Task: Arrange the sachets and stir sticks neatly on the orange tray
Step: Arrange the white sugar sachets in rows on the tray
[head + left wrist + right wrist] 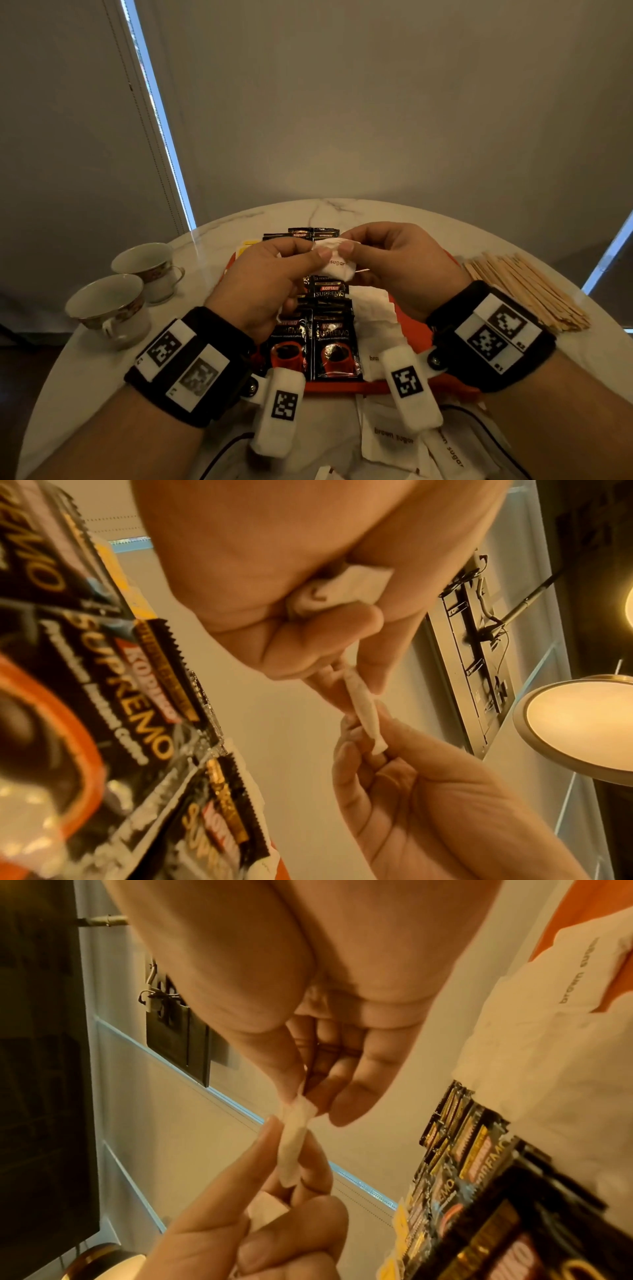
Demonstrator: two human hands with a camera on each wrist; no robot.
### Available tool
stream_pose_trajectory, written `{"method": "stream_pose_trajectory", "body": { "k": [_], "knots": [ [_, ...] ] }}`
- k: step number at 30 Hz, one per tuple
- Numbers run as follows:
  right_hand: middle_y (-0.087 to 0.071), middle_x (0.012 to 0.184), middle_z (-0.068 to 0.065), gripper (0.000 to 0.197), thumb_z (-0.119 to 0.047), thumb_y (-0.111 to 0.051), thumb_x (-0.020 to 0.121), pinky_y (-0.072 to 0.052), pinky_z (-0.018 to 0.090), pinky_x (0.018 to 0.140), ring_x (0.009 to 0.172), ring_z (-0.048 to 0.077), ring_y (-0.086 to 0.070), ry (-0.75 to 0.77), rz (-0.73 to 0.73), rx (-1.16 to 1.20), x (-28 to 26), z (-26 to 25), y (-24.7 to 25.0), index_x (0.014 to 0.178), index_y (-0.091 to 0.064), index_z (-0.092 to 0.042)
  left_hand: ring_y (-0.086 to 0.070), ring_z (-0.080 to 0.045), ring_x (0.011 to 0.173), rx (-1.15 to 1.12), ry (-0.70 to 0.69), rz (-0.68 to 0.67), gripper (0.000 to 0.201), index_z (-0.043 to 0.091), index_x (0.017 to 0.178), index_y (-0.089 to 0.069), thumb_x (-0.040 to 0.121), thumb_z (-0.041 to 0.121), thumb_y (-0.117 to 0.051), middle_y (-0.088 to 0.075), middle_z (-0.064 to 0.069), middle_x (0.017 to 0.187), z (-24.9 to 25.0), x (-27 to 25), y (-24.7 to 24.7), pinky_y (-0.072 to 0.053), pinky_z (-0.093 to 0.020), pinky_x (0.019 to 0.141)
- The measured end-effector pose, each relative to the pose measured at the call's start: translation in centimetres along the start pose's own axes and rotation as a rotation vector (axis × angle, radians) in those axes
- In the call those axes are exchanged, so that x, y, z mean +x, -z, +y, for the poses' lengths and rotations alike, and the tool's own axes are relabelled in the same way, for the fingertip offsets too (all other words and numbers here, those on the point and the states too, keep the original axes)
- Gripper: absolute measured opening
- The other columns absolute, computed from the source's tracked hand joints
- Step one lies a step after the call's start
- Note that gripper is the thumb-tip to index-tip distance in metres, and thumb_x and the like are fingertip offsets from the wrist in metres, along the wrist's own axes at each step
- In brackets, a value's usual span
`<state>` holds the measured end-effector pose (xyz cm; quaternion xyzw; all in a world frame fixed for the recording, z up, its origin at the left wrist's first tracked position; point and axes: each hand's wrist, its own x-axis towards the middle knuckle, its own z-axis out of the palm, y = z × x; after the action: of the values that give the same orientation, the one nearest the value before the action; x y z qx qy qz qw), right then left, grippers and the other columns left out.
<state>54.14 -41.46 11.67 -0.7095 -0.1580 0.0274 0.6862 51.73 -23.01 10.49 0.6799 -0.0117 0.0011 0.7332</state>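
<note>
Above the orange tray (pixel 342 388), my left hand (pixel 315 258) and right hand (pixel 347 248) both pinch one white brown sugar sachet (pixel 337 265) between thumb and fingers. In the left wrist view this sachet (pixel 364 714) is seen edge on, and a second white sachet (pixel 339 592) sits tucked in the left palm. The right wrist view shows the pinched sachet (pixel 294 1141) between both hands. Black coffee sachets (pixel 330 342) lie in rows on the tray, beside a row of white sugar sachets (pixel 375 315). Wooden stir sticks (pixel 527 291) lie piled on the table, right of the tray.
Two teacups (pixel 106 310) (pixel 147 267) stand on the marble table (pixel 85 394) at the left. Loose brown sugar sachets (pixel 390 435) lie on the table in front of the tray. Yellow sachets (pixel 247 246) show at the tray's far left corner.
</note>
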Motion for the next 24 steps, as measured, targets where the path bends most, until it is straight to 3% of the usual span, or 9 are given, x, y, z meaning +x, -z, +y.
{"method": "stream_pose_trajectory", "body": {
  "k": [3,6,12,14,17,20,24],
  "knots": [
    [-0.078,0.095,0.012,0.015,-0.012,-0.071,0.092,-0.063,0.039,0.079,0.086,0.025,-0.076,0.019,0.020,0.008,0.0,0.2,-0.4,0.104,-0.072,-0.005,-0.041,-0.004,0.041,-0.034,-0.043,0.052,0.020,0.003,0.106,-0.068,0.090,0.013,-0.075,-0.069,-0.001,0.073,0.1,0.0,-0.1,-0.030,-0.018,0.036],
    [-0.077,0.100,0.013,0.033,-0.020,-0.081,0.079,-0.062,0.040,0.080,0.089,0.024,-0.075,-0.030,-0.060,-0.020,-0.2,0.5,-0.7,0.109,-0.072,-0.008,-0.044,-0.004,0.042,-0.045,-0.060,0.072,0.022,0.002,0.105,-0.066,0.088,0.010,-0.076,-0.069,-0.005,0.077,0.2,0.0,0.1,-0.031,-0.018,0.036],
    [-0.078,0.087,0.010,0.013,-0.005,-0.079,0.082,-0.057,0.026,0.062,0.070,0.018,-0.072,-0.099,-0.010,-0.041,0.0,0.2,0.0,0.094,-0.073,-0.006,-0.037,-0.005,0.041,-0.095,-0.011,0.111,0.009,0.009,0.093,-0.070,0.091,0.017,-0.074,-0.062,-0.001,0.066,0.3,0.4,0.3,-0.030,-0.018,0.034],
    [-0.076,0.079,0.006,0.005,-0.003,-0.076,0.085,-0.056,0.025,0.060,0.066,0.015,-0.069,-0.117,-0.008,-0.034,0.1,0.2,0.2,0.085,-0.072,-0.006,-0.035,-0.005,0.042,-0.122,0.007,0.113,0.010,0.011,0.092,-0.070,0.095,0.020,-0.070,-0.060,0.001,0.065,0.2,0.5,0.2,-0.030,-0.018,0.034],
    [-0.073,0.075,0.004,0.009,-0.006,-0.070,0.092,-0.058,0.026,0.061,0.065,0.013,-0.066,-0.121,0.000,-0.024,0.1,0.2,0.3,0.083,-0.073,-0.006,-0.037,-0.005,0.043,-0.123,0.026,0.110,0.015,0.011,0.097,-0.072,0.095,0.025,-0.071,-0.067,0.000,0.072,0.1,0.6,0.2,-0.030,-0.018,0.035],
    [-0.075,0.077,0.003,0.011,-0.007,-0.066,0.096,-0.057,0.025,0.061,0.065,0.010,-0.067,-0.114,0.016,-0.016,0.1,0.1,0.5,0.090,-0.075,-0.007,-0.046,-0.003,0.043,-0.005,-0.005,0.067,0.018,0.010,0.107,-0.073,0.090,0.015,-0.076,-0.074,-0.001,0.082,-0.1,0.3,0.1,-0.032,-0.018,0.036],
    [-0.075,0.082,0.005,0.010,-0.003,-0.068,0.094,-0.054,0.027,0.062,0.070,0.014,-0.066,-0.125,0.113,-0.059,0.8,0.4,1.5,0.092,-0.075,-0.010,-0.042,-0.002,0.038,0.044,-0.010,0.064,0.008,0.007,0.095,-0.071,0.089,0.006,-0.076,-0.066,0.005,0.065,-0.3,0.2,-0.2,-0.030,-0.017,0.035]
  ]
}}
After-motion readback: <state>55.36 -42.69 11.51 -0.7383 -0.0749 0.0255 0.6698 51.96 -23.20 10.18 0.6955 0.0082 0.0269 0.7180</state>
